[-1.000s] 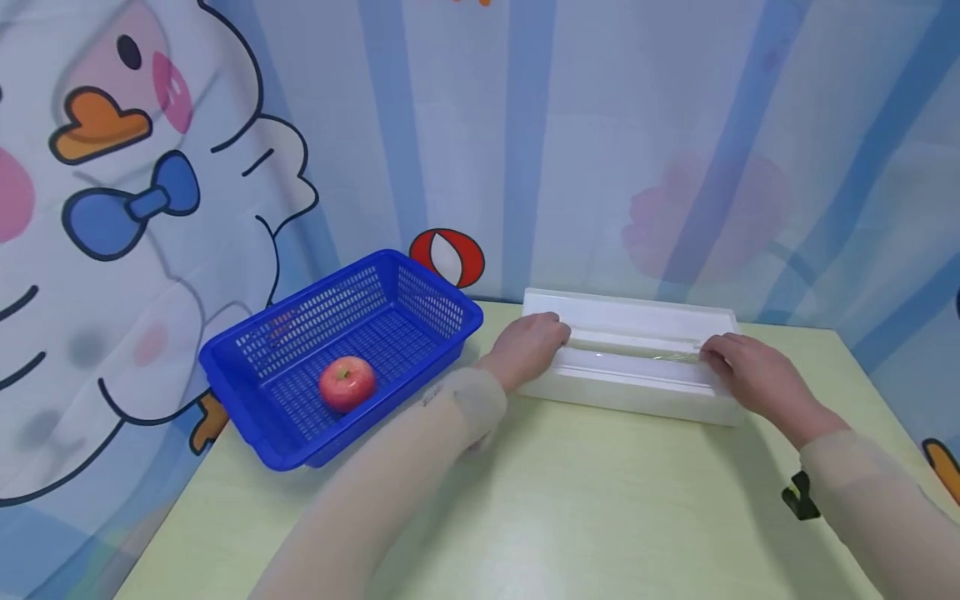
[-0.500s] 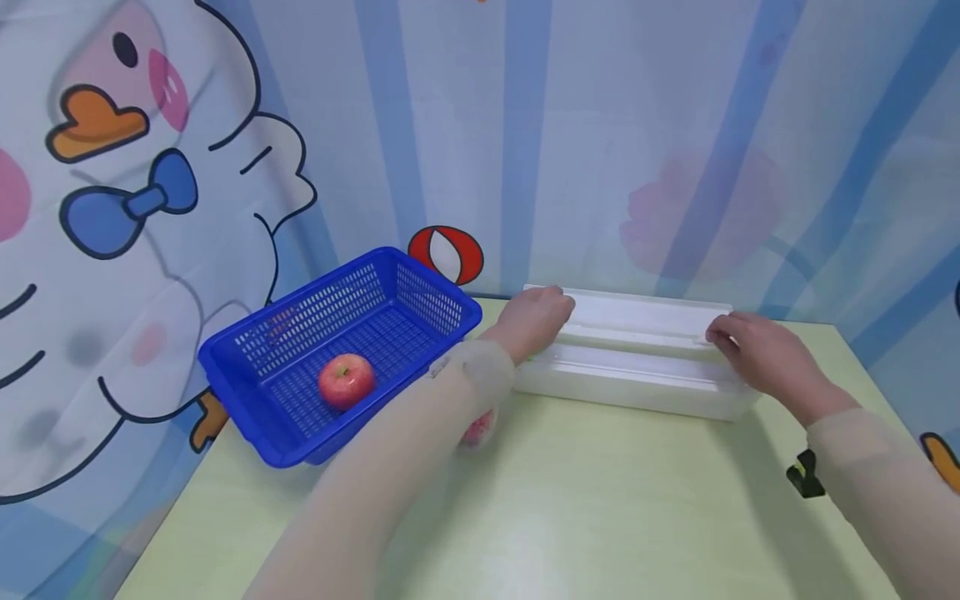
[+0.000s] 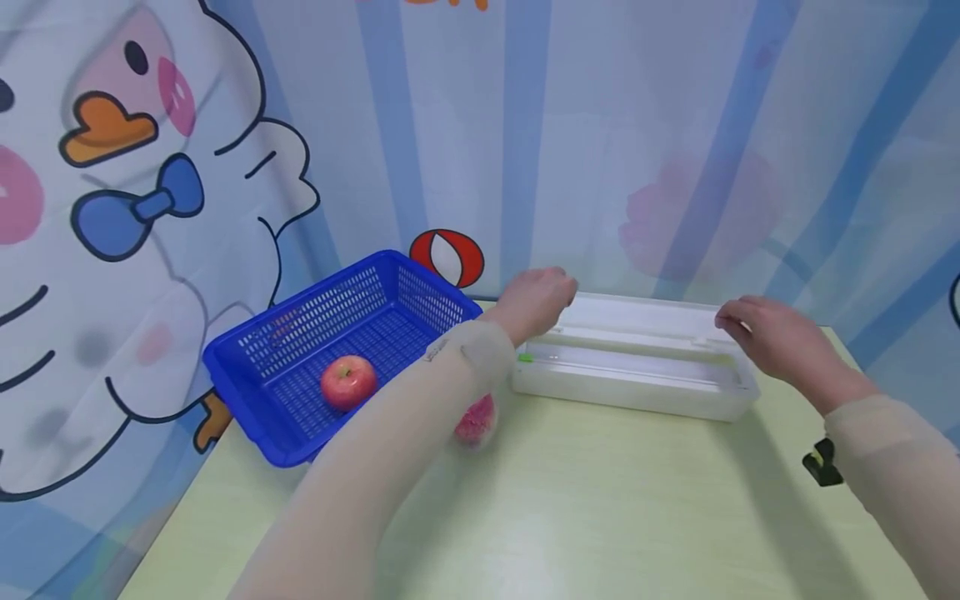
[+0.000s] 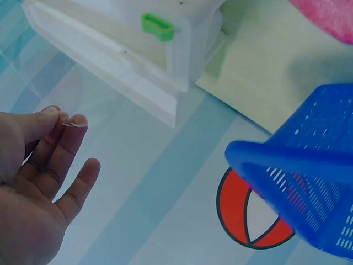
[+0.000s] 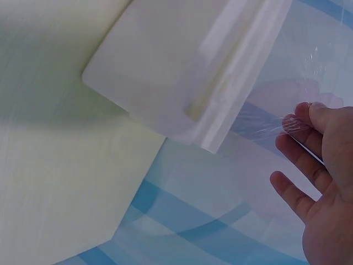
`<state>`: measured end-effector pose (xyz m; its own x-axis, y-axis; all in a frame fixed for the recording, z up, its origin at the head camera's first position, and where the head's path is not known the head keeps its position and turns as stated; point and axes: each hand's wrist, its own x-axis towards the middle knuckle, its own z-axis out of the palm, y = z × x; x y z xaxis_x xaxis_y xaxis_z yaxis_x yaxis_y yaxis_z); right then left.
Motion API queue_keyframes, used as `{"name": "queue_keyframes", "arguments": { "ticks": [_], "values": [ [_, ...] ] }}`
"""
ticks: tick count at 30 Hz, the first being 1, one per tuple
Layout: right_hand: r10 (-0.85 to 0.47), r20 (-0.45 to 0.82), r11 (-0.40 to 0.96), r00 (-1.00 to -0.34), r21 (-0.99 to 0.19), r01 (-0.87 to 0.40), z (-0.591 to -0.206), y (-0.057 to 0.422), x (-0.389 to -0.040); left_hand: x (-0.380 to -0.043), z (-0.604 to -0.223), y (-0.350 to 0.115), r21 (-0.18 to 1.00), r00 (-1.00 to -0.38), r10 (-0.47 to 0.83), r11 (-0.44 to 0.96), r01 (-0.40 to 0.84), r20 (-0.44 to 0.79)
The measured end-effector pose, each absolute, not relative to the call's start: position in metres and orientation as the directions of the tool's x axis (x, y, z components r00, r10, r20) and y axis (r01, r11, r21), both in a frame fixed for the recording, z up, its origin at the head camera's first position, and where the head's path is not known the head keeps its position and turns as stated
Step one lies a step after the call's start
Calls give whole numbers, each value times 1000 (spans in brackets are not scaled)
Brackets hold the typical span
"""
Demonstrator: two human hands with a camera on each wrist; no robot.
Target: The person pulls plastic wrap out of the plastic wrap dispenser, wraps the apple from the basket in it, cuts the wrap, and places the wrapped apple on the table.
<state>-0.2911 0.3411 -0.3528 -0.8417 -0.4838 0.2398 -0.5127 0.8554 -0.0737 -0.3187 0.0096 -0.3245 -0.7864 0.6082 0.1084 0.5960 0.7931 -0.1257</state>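
Observation:
A long white cling film dispenser (image 3: 630,392) with its lid raised stands at the back of the table. My left hand (image 3: 534,302) is above its left end and pinches a corner of clear cling film (image 4: 71,122) between thumb and fingers. Over the right end, my right hand (image 3: 776,346) pinches the film's other side; in the right wrist view the cling film (image 5: 270,128) shows wrinkles running to the fingertips. A green clip (image 4: 157,27) sits at the dispenser's left end. The film between the hands is nearly invisible in the head view.
At the left, a blue plastic basket (image 3: 247,417) holds a red apple (image 3: 348,382). Partly hidden beneath my left forearm is a pinkish-red rounded thing (image 3: 477,423), kind unclear. A patterned cloth (image 3: 600,150) hangs behind the table (image 3: 585,508).
Both hands have risen from the dispenser's opening, drawing the cling film up and back. The right hand also shifted right. More of the pinkish-red thing now shows under my left forearm.

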Motion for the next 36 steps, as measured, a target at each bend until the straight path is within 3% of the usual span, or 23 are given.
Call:
{"name": "queue_keyframes", "arguments": {
  "ticks": [13,36],
  "values": [
    [-497,346,837,-796,-50,-544,-326,344,-287,-318,-289,10,-150,-794,600,797,585,97],
    [-458,338,870,-822,-20,-493,-269,346,-279,-307,-229,8,-126,-807,580,813,568,107]
  ]
}}
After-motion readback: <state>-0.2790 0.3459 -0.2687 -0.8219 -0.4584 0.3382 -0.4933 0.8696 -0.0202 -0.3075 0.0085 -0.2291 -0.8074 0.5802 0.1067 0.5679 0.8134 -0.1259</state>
